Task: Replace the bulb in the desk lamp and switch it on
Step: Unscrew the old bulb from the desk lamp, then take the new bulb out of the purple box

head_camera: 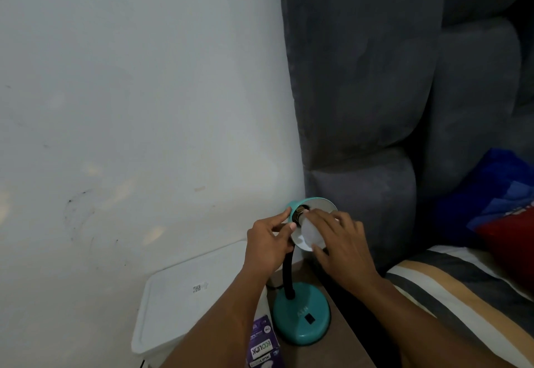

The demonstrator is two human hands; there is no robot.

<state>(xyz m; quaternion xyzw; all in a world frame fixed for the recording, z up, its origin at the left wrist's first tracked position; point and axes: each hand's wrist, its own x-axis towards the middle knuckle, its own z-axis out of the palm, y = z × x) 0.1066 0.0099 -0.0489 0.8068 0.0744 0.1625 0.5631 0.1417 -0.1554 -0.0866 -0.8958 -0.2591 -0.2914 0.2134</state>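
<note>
**Two hands at the lamp head**

Both hands work at the teal metal desk lamp (300, 314) beside the grey headboard. Her left hand (267, 242) clasps the shade's (316, 204) narrow end; the right hand (338, 239) wraps the frosted white bulb (307, 233) at the socket. I'd steady the shade and turn the bulb square to the thread. Its long axis runs from socket, far left, towards the near right. A purple bulb box (264, 346) lies near.
</note>
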